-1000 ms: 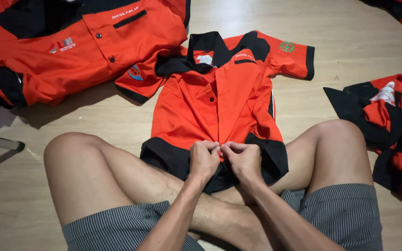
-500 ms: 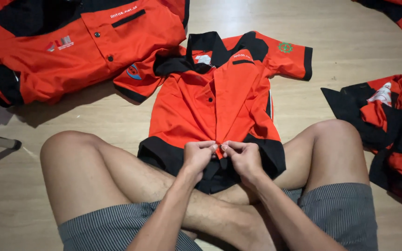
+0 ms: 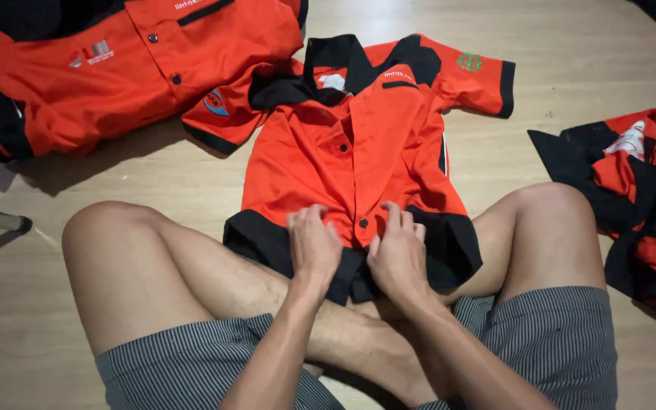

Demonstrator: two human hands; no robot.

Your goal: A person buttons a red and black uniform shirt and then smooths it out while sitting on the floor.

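Wooden floor [image 3: 571,45] under us, our left hand [image 3: 314,244] and right hand [image 3: 398,254] press flat, fingers loose, on the orange shirt [image 3: 358,144], hem nearest, collar straight ahead.

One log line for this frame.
left hand: on orange shirt hem | right hand: same hem, beside button | shirt flat on floor

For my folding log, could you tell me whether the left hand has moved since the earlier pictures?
Yes. The left hand has slid left, away from the button on the orange shirt, so it is now apart from the right hand.
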